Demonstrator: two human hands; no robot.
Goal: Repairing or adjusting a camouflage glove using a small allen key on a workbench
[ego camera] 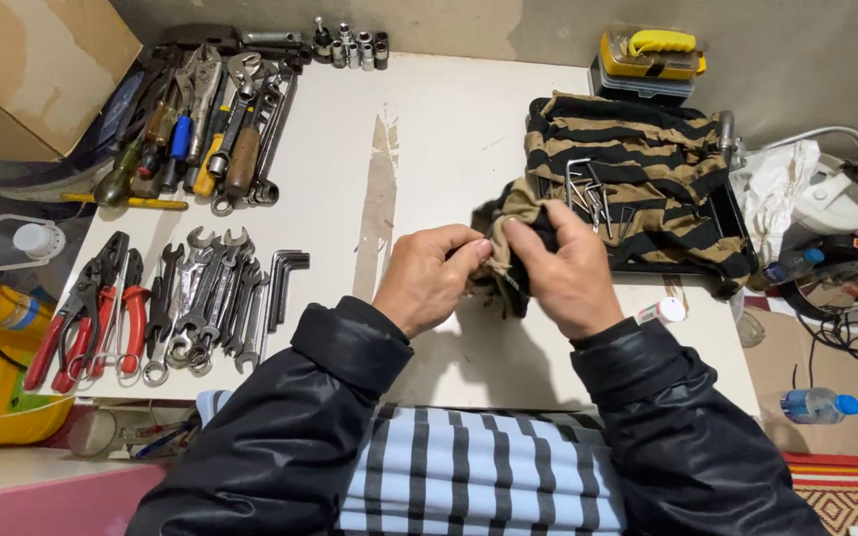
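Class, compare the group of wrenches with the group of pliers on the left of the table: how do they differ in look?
The pliers have red or dark coated handles; the wrenches are bare metal all over. Each wrench is a single bar, while each pair of pliers has two handles joined at a pivot. The pliers lie nearer the table edge, the wrenches further in. Both groups lie flat in tidy rows, untouched by either hand.

A white counter (pixel 449 139) with a worn, chipped streak down its middle stands against a grey concrete wall (pixel 796 60). A brown cardboard box (pixel 32 69) leans at the far left corner. At the lower right lies a red patterned rug (pixel 846 486). Lighting is even and dim.
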